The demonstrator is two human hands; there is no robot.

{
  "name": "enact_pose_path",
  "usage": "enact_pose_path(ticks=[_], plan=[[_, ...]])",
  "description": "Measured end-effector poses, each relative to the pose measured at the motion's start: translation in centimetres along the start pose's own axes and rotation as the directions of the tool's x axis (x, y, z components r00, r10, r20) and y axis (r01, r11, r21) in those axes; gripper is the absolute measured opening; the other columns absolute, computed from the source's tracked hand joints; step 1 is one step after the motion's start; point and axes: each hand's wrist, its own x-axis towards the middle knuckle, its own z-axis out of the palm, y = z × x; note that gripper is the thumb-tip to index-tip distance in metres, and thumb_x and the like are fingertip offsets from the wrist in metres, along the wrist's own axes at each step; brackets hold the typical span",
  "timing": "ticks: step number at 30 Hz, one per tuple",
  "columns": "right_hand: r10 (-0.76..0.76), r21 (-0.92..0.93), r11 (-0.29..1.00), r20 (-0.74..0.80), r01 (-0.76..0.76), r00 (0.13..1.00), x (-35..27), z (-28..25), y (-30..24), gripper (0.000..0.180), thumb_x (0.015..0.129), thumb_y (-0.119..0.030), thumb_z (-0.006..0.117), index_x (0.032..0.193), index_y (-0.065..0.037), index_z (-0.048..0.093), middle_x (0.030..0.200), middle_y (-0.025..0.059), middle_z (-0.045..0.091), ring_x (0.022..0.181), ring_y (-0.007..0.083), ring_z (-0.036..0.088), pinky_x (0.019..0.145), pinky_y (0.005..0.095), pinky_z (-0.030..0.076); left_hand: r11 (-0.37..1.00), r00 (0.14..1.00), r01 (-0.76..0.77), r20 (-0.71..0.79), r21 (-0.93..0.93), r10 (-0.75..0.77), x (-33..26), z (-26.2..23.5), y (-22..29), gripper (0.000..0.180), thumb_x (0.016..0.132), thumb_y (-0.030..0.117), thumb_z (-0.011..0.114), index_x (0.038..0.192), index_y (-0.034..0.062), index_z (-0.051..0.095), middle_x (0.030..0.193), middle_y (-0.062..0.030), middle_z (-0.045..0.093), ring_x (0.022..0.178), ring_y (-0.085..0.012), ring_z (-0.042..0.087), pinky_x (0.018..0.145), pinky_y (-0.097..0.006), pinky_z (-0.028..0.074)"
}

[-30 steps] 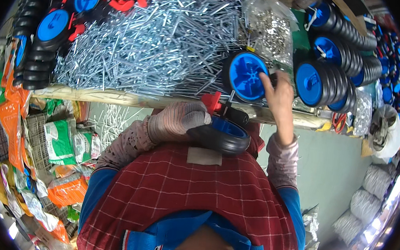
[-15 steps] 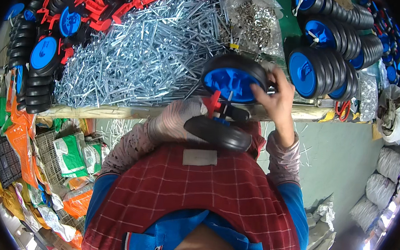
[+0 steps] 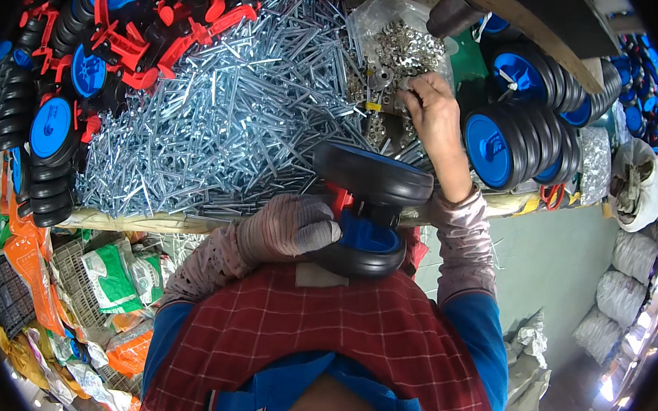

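Wooden-edged workbench (image 3: 142,223), heaped with bolts (image 3: 229,105). Upper wheel (image 3: 366,176), at the near edge: hides most of the red bracket (image 3: 340,197); black tyre, sliver of blue hub. Lower wheel (image 3: 370,266): black tyre, blue hub; gloved left hand (image 3: 287,229) curls against its side, fingertips hidden. Right hand (image 3: 435,112): fingers bent nearly together over metal parts (image 3: 403,45); hold cannot be told.

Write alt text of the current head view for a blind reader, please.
A gloved left hand holds a black-and-blue wheel, a second wheel just beyond it; the bare right hand is at small metal parts. Around lie metal pins, red parts and more wheels.
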Motion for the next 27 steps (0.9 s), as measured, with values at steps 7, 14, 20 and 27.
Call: enact_pose_path(ticks=[7,14,20,27], plan=[[0.344,0.380,0.867,0.013,-0.323,0.939,0.6,0.2,-0.6,0.013,0.082,-0.008,0.075,0.091,0.000,0.074,0.076,0.0135,0.068,0.066,0.0201,0.065,0.062,0.0279,0.049,0.999,0.998,-0.038,-0.042,0.039,0.040,0.4,-0.2,-0.7,0.036,0.073,0.005,0.072,0.105,0.0090,0.059,0.087,-0.0128,0.065,0.071,-0.0298,0.067,0.055,-0.037,0.056],[0.319,0.292,0.898,0.081,-0.329,0.944,2.2,-0.5,-3.2,0.015,0.087,-0.013,0.072,0.096,-0.001,0.075,0.075,0.0099,0.071,0.063,0.0120,0.064,0.060,0.0275,0.049,0.996,0.999,-0.024,-0.024,0.090,0.026,0.6,-0.7,-0.5,0.041,0.071,0.007,0.074,0.108,0.0087,0.057,0.089,-0.0135,0.064,0.073,-0.0303,0.068,0.057,-0.038,0.057],[0.368,0.590,0.726,0.101,-0.353,0.924,-0.7,-1.6,-2.3,0.025,0.098,-0.017,0.058,0.095,0.003,0.072,0.078,0.0129,0.070,0.069,0.0124,0.064,0.062,0.0259,0.047,0.932,0.931,0.359,0.088,-0.058,-0.353,2.8,-2.9,1.1,0.056,0.072,0.018,0.084,0.118,0.0069,0.054,0.097,-0.0153,0.063,0.088,-0.0317,0.068,0.076,-0.039,0.056],[0.284,0.594,0.773,-0.009,-0.223,0.959,-2.9,1.2,-0.1,0.035,0.089,-0.016,0.066,0.118,0.004,0.060,0.111,0.0168,0.070,0.103,0.0229,0.065,0.090,0.0362,0.050,0.689,0.787,0.462,-0.100,-0.558,-0.609,12.9,-6.2,-2.9,0.062,0.083,0.029,0.078,0.126,-0.0059,0.050,0.111,-0.0146,0.066,0.102,-0.0209,0.064,0.092,-0.034,0.052]])
